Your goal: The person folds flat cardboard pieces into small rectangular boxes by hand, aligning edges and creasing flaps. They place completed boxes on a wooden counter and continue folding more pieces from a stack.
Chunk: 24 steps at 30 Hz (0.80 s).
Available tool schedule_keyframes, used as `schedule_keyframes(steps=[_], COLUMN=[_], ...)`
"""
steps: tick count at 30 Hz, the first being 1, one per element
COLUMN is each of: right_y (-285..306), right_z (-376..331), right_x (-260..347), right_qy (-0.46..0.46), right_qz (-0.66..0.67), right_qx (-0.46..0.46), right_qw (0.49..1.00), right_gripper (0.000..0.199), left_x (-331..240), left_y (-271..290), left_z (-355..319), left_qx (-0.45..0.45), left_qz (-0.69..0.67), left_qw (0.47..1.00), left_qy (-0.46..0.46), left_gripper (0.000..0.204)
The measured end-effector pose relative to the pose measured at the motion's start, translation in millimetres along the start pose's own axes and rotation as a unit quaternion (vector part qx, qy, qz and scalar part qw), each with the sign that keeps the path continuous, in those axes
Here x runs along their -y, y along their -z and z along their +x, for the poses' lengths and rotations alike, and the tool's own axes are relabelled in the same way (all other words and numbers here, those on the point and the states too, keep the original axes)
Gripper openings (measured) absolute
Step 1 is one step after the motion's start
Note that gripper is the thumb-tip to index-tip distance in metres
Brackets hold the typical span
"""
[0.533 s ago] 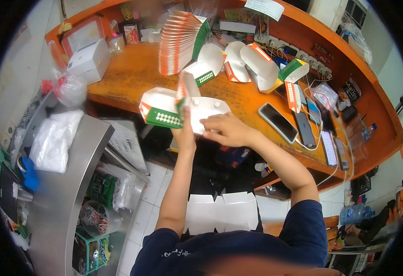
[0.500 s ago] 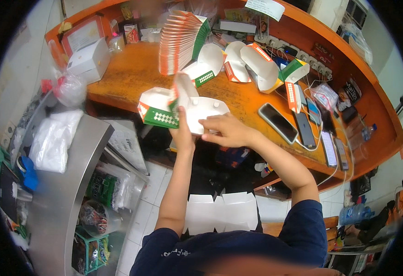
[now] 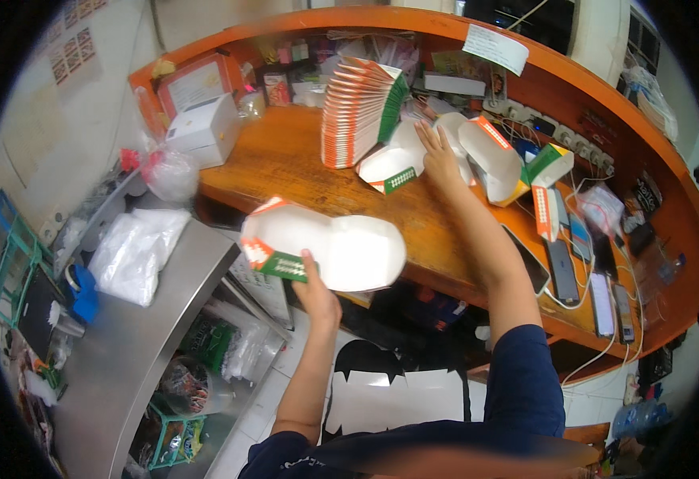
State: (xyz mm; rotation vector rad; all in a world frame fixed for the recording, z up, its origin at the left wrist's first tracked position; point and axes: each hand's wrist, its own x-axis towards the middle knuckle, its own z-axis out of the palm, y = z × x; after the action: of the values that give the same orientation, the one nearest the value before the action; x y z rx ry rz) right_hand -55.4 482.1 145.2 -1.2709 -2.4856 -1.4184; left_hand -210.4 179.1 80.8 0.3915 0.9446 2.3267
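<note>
Nearest you, your left hand is pinching the folded white paper food box by its green-and-orange printed edge, holding it up off the wooden counter; it is looking light and thin-walled, so you are wise gripping it at a creased edge rather than squeezing the soft middle. Farther out, your right hand is reaching with fingers spread, resting on the open white boxes beside the stack of flat cartons.

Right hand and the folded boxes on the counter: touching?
Touching. The head view shows the right hand lying flat on the folded boxes, fingers spread across the white card, with no gap visible.
</note>
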Motion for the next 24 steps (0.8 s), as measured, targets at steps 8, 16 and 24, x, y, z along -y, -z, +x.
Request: schedule_keyframes(steps=[8, 16, 24], right_y=[148.0, 176.9, 130.7], right_z=[-99.6, -190.2, -189.3], right_x=[-14.3, 2.3, -3.3], right_qy=[-0.133, 0.087, 0.139], right_qz=[0.376, 0.449, 0.423], right_qx=[-0.090, 0.004, -0.073], right_qw=[0.913, 0.889, 0.893], right_gripper=[0.013, 0.023, 0.028], left_x=[22.0, 71.9, 83.7], left_y=[-39.8, -74.4, -70.9], left_z=[-13.2, -39.4, -26.1], left_qx=[0.033, 0.088, 0.175], left_qz=[-0.066, -0.053, -0.105], left_qw=[0.997, 0.994, 0.968], left_qy=[-0.008, 0.043, 0.145], left_gripper=[0.041, 0.045, 0.051])
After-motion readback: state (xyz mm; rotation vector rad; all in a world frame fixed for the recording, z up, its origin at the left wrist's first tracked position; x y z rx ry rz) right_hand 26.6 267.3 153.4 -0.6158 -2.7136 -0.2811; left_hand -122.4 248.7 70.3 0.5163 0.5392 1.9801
